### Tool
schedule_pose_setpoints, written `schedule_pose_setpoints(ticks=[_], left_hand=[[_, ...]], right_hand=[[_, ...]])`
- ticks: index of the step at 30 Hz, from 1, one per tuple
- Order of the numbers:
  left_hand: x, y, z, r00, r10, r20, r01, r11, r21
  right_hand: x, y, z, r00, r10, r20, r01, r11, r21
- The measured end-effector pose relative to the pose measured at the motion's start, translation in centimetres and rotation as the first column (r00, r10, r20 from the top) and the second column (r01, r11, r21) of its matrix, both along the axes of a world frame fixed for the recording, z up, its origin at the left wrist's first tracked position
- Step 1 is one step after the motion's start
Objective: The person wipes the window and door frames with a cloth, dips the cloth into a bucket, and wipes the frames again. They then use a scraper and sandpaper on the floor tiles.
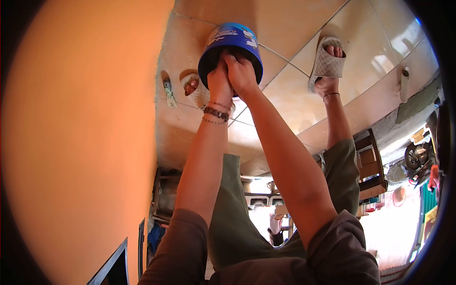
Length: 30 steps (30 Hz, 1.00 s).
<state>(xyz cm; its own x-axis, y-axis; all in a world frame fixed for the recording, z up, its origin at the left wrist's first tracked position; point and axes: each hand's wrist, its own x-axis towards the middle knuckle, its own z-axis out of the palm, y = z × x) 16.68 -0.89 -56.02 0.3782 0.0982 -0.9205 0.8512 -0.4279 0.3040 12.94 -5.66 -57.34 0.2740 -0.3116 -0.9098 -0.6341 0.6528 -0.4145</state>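
A blue round tub (231,34) with printed lettering and white pictures has its dark open mouth turned toward me. Both my hands reach into that mouth, close against each other. My left hand (219,78), below a wrist with dark bracelets (216,113), has its fingers bent inward and mostly hidden in shadow. Beside it, my right hand (241,74) shows its back, with the fingers curled down against the left hand. Whatever lies between the fingers is hidden. My feet in light textured slippers (327,64) stand apart on either side of the tub.
Shiny beige tiles (285,95) make up the floor. An orange wall (85,118) rises close on the left, with a small slim object (168,92) lying by its foot. On the right are a pale elongated object (404,85) and a wooden slatted piece of furniture (370,164).
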Motion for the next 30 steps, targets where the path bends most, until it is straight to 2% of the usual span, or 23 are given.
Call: schedule_pose_setpoints(ticks=[1, 2, 3, 5, 6, 9, 10, 11, 12, 13, 15, 16, 17, 19, 20, 22, 25, 26, 27, 28, 30], left_hand=[[-0.2, 0.0, -0.7, 0.993, 0.036, 0.111, -0.029, 0.998, -0.059], [0.0, 0.3, -1.4, 0.985, 0.161, -0.058, -0.164, 0.986, -0.043], [0.3, 0.1, -1.7, 0.985, 0.162, -0.053, -0.165, 0.985, -0.046], [0.5, -0.2, -2.1, 0.983, -0.169, 0.075, 0.171, 0.985, -0.024], [0.6, -0.1, -2.2, 0.983, -0.165, 0.08, 0.167, 0.986, -0.025], [1.0, 0.0, -2.5, 0.976, -0.121, -0.179, 0.103, 0.989, -0.107], [0.7, 0.6, -3.1, 0.977, -0.115, -0.179, 0.099, 0.99, -0.099], [0.6, 1.2, -3.9, 0.956, 0.075, -0.284, -0.125, 0.979, -0.159], [0.6, 1.7, -4.5, 0.886, 0.249, -0.391, -0.344, 0.918, -0.197], [0.7, 2.0, -4.8, 0.888, 0.256, -0.383, -0.346, 0.919, -0.187], [0.9, 2.1, -5.1, 0.858, 0.286, -0.427, -0.431, 0.852, -0.296], [1.3, 0.2, -2.8, 0.859, 0.34, -0.383, -0.43, 0.885, -0.178], [1.0, 0.2, -2.9, 0.86, 0.341, -0.38, -0.429, 0.886, -0.175], [0.8, 0.3, -3.2, 0.872, 0.329, -0.363, -0.4, 0.906, -0.138], [0.5, 0.4, -3.2, 0.888, 0.331, -0.318, -0.384, 0.916, -0.117], [0.1, 0.4, -3.0, 0.902, 0.316, -0.296, -0.369, 0.918, -0.144], [-0.3, 0.5, -3.1, 0.916, 0.303, -0.263, -0.352, 0.921, -0.164], [-0.5, 0.7, -3.1, 0.907, 0.356, -0.227, -0.395, 0.904, -0.163], [-0.6, 0.7, -2.8, 0.893, 0.409, -0.19, -0.439, 0.884, -0.161], [-0.6, 0.7, -2.5, 0.891, 0.413, -0.189, -0.442, 0.884, -0.153], [-0.4, 0.6, -2.4, 0.904, 0.399, -0.156, -0.413, 0.908, -0.071]], right_hand=[[-0.1, 0.1, 0.3, 1.0, -0.001, 0.001, 0.001, 1.0, 0.0], [-0.3, 0.3, 0.9, 1.0, 0.006, 0.0, -0.006, 0.996, -0.085], [-0.3, 0.3, 1.7, 1.0, 0.013, 0.0, -0.013, 0.985, -0.169], [-0.5, 0.4, 3.0, 0.999, 0.02, -0.042, -0.028, 0.98, -0.197], [-0.6, 0.3, 3.3, 0.996, 0.024, -0.087, -0.043, 0.973, -0.225], [-0.9, 1.2, 1.8, 0.998, -0.045, -0.035, 0.035, 0.969, -0.246], [-0.9, 1.5, 1.1, 0.996, -0.078, -0.049, 0.067, 0.977, -0.202], [-0.7, 1.9, 0.2, 0.992, -0.108, -0.066, 0.097, 0.984, -0.15], [-0.3, 1.6, 0.3, 0.994, -0.086, -0.067, 0.074, 0.984, -0.16], [0.2, 1.2, 0.5, 0.991, -0.008, -0.131, -0.019, 0.979, -0.202], [0.8, 0.3, 1.1, 0.984, 0.116, -0.135, -0.143, 0.968, -0.208], [1.0, 0.2, 0.3, 0.966, 0.183, -0.181, -0.219, 0.953, -0.208], [0.6, 0.0, -0.1, 0.917, 0.357, -0.179, -0.394, 0.881, -0.262], [0.4, -0.4, -1.1, 0.637, 0.73, -0.248, -0.77, 0.582, -0.261], [0.4, -0.3, -1.5, 0.637, 0.731, -0.244, -0.769, 0.583, -0.261], [0.2, -0.4, -2.0, 0.556, 0.788, -0.265, -0.83, 0.507, -0.234], [-0.1, 0.2, -3.4, 0.533, 0.793, -0.295, -0.843, 0.469, -0.262], [-0.4, 0.5, -3.7, 0.533, 0.793, -0.295, -0.843, 0.469, -0.262], [-0.5, 0.7, -3.2, 0.747, 0.606, -0.273, -0.665, 0.67, -0.33], [-0.7, 1.1, -2.6, 0.899, 0.371, -0.232, -0.435, 0.814, -0.385], [-0.9, 0.8, -1.7, 0.915, 0.359, -0.186, -0.404, 0.828, -0.388]])
